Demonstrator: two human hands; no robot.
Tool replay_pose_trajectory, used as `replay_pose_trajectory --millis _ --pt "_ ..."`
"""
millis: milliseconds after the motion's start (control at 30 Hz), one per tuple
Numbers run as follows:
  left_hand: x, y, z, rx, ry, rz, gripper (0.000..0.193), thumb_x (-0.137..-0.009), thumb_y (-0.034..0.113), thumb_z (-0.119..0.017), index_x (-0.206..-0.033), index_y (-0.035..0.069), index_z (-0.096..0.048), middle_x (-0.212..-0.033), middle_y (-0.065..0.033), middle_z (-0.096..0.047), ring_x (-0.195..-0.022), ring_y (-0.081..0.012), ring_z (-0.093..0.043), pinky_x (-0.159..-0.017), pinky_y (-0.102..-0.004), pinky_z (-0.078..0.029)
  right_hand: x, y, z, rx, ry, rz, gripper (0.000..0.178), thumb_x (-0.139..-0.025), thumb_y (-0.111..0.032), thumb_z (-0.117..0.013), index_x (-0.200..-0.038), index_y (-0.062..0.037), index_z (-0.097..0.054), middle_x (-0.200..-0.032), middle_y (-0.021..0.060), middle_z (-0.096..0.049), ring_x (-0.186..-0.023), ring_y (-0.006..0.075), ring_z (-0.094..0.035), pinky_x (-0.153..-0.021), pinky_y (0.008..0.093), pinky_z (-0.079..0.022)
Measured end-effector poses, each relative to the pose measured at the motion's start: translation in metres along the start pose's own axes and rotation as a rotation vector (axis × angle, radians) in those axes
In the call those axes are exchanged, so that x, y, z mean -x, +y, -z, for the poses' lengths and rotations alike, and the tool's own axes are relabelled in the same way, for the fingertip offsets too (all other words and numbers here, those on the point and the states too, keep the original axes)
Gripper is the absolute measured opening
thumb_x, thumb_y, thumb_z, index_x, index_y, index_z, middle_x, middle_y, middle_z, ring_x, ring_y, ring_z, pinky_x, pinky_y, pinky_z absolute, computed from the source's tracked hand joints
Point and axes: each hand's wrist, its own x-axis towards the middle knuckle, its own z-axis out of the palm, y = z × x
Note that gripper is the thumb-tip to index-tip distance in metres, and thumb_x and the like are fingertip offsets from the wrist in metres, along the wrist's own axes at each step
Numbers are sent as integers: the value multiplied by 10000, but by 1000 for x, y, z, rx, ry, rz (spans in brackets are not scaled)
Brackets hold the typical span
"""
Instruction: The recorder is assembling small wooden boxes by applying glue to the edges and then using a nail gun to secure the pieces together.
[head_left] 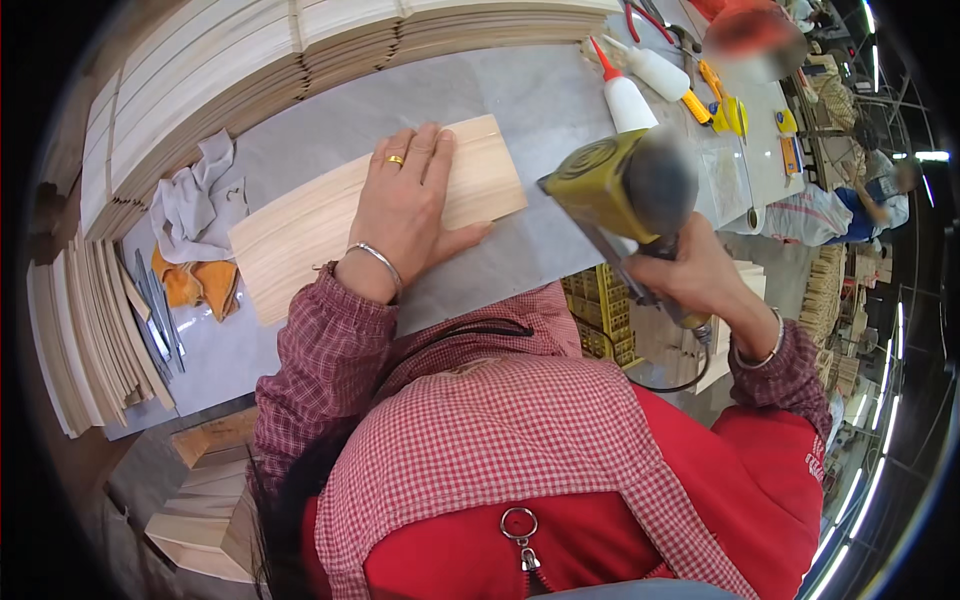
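Note:
A pale wooden board (300, 225) lies slantwise on the grey tabletop (480, 95), close to its near edge. Flat on top of this board rests my left hand (410, 200), fingers stretched out and thumb spread toward the near edge. My right hand (695, 268) is closed around the handle of a yellow and black corded nail gun (600, 180). The tool is held up to the right of the board, apart from it, and its cord hangs from the bottom of the grip.
Long boards (240, 75) are stacked along the far left. A grey cloth (198, 205) and an orange cloth (198, 283) lie left of the board. Glue bottles (625, 103), red-handled pliers (645, 18) and yellow-handled tools stand or lie at right. Yellow crates (600, 310) sit below the table.

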Motion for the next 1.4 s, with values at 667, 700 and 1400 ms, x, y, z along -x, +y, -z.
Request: replay_pose_trajectory --millis 667,700,1400 --pt "3 1 3 47 -34 25 859 -679 460 -725 -1283 -70 -421 -1335 -199 -414 -1207 -343 -399 -1065 -423 -282 -57 -56 31 48 -73 -6 347 -703 -96 -679 -1016 35 -608 -724 78 -613 -508 137 -481 -494 256 -418" --pt "3 1 3 49 -32 27 859 -679 460 -725 -1283 -70 -421 -1335 -199 -414 -1207 -343 -399 -1065 -423 -282 -59 -55 35 52 -73 -7 347 -703 -96 -679 -1016 35 -608 -724 78 -613 -508 137 -481 -494 256 -418" --pt "3 2 4 68 -52 58 831 -694 462 -713 -1282 -56 -434 -1337 -197 -415 -1209 -347 -396 -1084 -439 -271 -92 -39 55 397 -96 497 334 -659 -88 -725 -956 16 -614 -876 98 -647 -715 209 -558 -704 318 -472"
